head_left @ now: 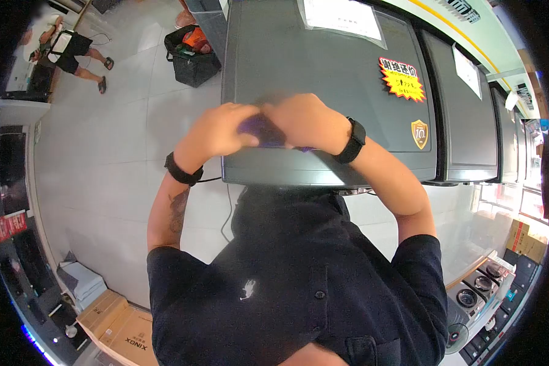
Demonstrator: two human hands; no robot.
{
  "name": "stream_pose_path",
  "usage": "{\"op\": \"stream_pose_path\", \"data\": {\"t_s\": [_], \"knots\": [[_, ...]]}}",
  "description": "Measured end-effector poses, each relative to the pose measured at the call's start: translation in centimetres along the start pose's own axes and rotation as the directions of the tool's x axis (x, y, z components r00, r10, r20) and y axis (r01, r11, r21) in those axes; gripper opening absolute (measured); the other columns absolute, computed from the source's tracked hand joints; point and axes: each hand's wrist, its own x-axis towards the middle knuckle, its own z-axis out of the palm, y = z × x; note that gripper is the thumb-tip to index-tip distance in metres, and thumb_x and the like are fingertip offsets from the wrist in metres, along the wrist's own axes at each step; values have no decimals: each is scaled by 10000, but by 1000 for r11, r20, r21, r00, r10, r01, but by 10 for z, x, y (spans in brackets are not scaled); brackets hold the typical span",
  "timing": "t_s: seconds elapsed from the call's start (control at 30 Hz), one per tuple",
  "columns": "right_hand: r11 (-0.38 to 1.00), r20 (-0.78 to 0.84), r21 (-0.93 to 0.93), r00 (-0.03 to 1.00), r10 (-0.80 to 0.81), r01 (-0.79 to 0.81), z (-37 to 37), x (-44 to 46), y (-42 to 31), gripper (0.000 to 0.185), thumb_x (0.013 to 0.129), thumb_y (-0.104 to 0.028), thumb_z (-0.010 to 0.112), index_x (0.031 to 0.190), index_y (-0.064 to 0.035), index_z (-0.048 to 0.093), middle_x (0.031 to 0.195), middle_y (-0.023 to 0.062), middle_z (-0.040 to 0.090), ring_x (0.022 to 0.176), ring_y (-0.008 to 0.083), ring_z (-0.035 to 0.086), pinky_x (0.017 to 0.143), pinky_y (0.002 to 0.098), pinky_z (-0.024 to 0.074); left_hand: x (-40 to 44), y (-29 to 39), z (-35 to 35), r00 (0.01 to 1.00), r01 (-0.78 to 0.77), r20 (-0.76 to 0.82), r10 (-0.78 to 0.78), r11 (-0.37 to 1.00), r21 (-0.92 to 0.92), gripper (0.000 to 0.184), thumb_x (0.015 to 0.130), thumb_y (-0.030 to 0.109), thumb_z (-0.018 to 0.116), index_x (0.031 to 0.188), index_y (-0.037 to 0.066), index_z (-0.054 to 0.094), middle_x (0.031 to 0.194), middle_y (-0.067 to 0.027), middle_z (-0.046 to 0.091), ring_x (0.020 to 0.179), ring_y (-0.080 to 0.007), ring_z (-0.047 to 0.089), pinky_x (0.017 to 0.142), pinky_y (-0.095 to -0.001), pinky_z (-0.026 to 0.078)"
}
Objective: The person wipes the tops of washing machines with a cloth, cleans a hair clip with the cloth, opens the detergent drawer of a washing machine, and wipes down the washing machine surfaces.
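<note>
Purple cloth, blurred: at near edge of dk-grey appliance; L hand & R hand close tog., both clamped on cloth. Starburst price sticker: appliance top, R side. Blk open bag, w/ orange contents: L of appliance. Person, dk shorts: farther L.

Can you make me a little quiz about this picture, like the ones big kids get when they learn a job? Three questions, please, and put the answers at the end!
1. True or false: the purple thing is between the left hand and the right hand.

2. Where is the spiky yellow sticker?
A) on the floor
B) on the big grey top
C) on the shirt

3. Fill in the missing colour: the open bag on the floor is ____.

Key: 1. true; 2. B; 3. black
</note>
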Motion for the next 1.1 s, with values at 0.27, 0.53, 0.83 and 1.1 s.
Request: {"op": "stream_pose_path", "data": {"t_s": [0.27, 0.53, 0.83, 1.1], "knots": [[999, -95, 3, 994, -49, 50, 9, -2, 4, 445, 690, -150, 790, 1095, -52, 633, 833, 163, 714, 824, 358, 708, 691, 459, 558, -3, 2, 1, 998, -42, -39, 40, 998, -46, 603, 690, 239, 841, 1219, 51, 617, 1087, -188, 670, 1025, -399, 614, 878, -455, 499], [997, -133, -49, 989, -70, 64, 18, -4, 7, 472, 673, -169, 812, 1092, -42, 637, 824, 161, 715, 825, 355, 710, 689, 458, 556, 0, 4, 2, 999, -42, -31, 41, 999, -23, 564, 689, 224, 814, 1192, 47, 631, 1102, -170, 677, 1041, -379, 613, 902, -450, 491], [997, -209, -47, 976, -63, 54, 26, -8, 5, 370, 738, -146, 729, 1064, -47, 586, 849, 128, 671, 791, 347, 676, 669, 444, 530, -6, 21, -1, 997, 27, -66, -28, 999, -24, 597, 663, 171, 845, 1206, 50, 631, 1122, -166, 677, 1076, -362, 610, 925, -432, 483], [990, -306, -106, 950, 62, -98, 29, -40, -15, 273, 798, -136, 671, 1032, -26, 582, 791, 138, 688, 783, 314, 703, 653, 427, 545, 0, 44, 9, 996, -90, -7, 90, 993, 76, 546, 708, 132, 808, 1209, 45, 609, 1184, -166, 653, 1088, -349, 603, 896, -439, 487]]}}
